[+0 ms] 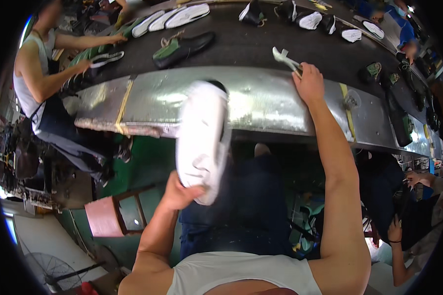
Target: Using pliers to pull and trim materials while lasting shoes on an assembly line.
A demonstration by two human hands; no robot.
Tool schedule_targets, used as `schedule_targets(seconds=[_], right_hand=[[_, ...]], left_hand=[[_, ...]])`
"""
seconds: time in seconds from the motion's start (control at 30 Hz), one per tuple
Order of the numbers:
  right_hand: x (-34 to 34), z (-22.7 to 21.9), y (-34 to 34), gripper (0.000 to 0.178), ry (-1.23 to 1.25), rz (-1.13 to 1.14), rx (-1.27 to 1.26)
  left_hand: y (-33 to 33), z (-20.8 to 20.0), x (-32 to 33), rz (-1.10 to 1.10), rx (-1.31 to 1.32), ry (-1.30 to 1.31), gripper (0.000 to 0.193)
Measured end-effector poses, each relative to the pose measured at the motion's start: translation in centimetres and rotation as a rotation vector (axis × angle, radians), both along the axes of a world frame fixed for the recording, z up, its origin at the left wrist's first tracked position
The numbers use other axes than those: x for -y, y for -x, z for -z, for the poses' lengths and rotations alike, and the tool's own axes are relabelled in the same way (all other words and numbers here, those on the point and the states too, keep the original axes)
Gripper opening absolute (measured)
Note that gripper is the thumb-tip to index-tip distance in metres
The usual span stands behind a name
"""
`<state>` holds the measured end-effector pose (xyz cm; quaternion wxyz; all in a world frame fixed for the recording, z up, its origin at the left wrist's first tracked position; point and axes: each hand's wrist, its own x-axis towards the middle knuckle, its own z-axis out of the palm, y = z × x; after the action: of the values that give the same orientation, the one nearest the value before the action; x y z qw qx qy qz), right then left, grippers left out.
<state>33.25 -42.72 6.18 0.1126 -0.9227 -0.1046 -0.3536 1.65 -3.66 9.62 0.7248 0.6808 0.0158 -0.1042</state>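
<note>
My left hand (182, 192) grips one end of a shoe (200, 142), raised in front of me with its white sole toward me. The shoe is slightly blurred, and a dark opening shows at its far end. My right hand (310, 81) is closed around the handles of pale metal pincers (286, 58), at the far edge of the metal-covered ledge (261, 93). The pincers' head points away to the left, over the dark belt. Beyond the ledge, a black and green shoe (182, 49) with laces lies on the belt.
Several white-soled shoes (187, 16) lie along the far side of the dark conveyor belt (241, 44). On the left a co-worker (39, 73) handles shoes; other people work at the right. A pink stool (103, 217) and a fan (51, 271) stand at lower left.
</note>
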Motion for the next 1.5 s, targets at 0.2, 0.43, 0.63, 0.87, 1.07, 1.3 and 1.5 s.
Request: schedule_targets(seconds=[0.2, 0.43, 0.63, 0.87, 1.07, 1.3, 1.5], right_hand=[[-1.0, 0.1, 8.4, 0.04, 0.012, -0.027, -0.069], [-1.1, 0.3, 28.6, 0.046, -0.376, -0.169, -0.27], [-1.6, 4.7, 40.3, 0.034, -1.138, -0.13, -0.964], [-3.8, 2.0, 45.1, 0.028, -0.99, -0.251, -1.059], [-8.2, -0.9, 43.9, 0.032, -0.724, -0.52, -1.119], [-11.3, -0.5, 42.1, 0.033, -0.812, -0.559, -1.309], [-12.0, -2.0, 40.4, 0.029, -1.39, -0.701, -1.619]], left_hand=[[8.2, 5.0, 2.0, 0.379, 0.025, -0.541, 0.101], [7.4, 8.6, 8.3, 0.536, 0.512, -1.044, 0.096], [-3.6, 13.2, 15.0, 0.809, 0.081, -0.732, 0.085], [-1.3, 6.5, 8.9, 0.277, 0.217, -0.009, 0.066], [1.9, 5.7, 4.4, 0.206, 0.272, -0.099, 0.054], [3.1, 5.1, 1.3, 0.279, 0.181, -0.079, 0.062], [2.7, 3.7, -0.5, 0.41, 0.124, 0.076, 0.074]])
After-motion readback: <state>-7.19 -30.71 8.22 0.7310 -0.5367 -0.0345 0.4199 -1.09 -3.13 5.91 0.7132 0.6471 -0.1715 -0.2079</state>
